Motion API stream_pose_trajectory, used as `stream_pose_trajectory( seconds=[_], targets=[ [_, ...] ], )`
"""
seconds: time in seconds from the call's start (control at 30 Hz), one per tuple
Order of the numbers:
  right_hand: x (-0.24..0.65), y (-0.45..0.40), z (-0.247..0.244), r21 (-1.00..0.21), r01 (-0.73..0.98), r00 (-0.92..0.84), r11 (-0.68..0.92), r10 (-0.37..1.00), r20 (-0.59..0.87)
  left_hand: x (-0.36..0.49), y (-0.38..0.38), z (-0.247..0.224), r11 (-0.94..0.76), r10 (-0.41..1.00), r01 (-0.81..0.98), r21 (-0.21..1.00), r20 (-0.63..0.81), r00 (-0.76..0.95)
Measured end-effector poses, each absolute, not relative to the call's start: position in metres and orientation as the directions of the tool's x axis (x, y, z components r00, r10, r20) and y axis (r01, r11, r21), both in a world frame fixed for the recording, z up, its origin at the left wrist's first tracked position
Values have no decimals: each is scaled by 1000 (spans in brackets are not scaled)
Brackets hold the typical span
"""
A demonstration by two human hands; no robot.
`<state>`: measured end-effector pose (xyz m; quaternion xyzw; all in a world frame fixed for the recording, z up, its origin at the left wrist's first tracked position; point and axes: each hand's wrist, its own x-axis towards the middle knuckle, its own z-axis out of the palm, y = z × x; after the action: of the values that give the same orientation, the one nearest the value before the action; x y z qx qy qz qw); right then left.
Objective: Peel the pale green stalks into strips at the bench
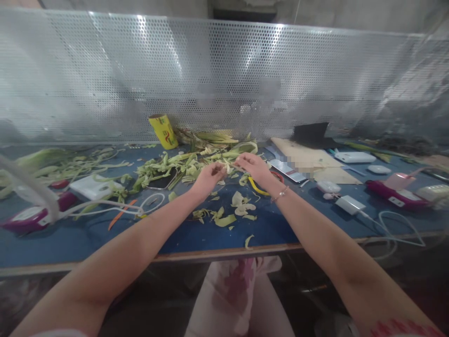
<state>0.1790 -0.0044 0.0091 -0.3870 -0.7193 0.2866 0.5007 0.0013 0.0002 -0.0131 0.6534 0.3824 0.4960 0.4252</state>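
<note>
My left hand [211, 177] and my right hand [255, 168] are close together above the middle of the blue table. Both have their fingers drawn into a pinch. Between the fingertips is a small pale green plant piece [228, 167], and both hands appear to hold it. Its exact kind is too small to make out. Just behind and left of my hands lies a heap of pale green leafy scraps [164, 167]. Nearer the front, below my hands, loose pale petal-like pieces [242, 204] and curled peelings [224, 220] are scattered.
A yellow cardboard tube [163, 131] leans near the perforated metal screen [224, 75]. Left are a white box-like device [94, 187], cables and an orange strip [122, 215]. To the right lie a phone [287, 170], a charger [351, 205] and a purple power strip [396, 195].
</note>
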Motion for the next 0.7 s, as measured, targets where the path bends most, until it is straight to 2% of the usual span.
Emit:
stream_pose_trajectory(
  seconds=[0.17,0.27,0.4,0.57,0.7],
  targets=[
    [176,1,2,-767,415,-357,489,863,357,4,-7,-9,-322,915,57,945,296,274],
    [175,-1,3,-741,455,-397,494,857,327,7,-10,-8,-303,911,55,952,272,310],
    [177,0,4,-803,339,-420,491,842,338,6,-14,-6,-276,902,61,959,236,362],
    [181,7,-1,-921,117,-450,371,847,283,5,-12,-8,-269,867,13,963,236,438],
    [182,9,-2,-938,99,-452,332,855,255,5,-14,-6,-167,891,12,986,146,431]
  ],
)
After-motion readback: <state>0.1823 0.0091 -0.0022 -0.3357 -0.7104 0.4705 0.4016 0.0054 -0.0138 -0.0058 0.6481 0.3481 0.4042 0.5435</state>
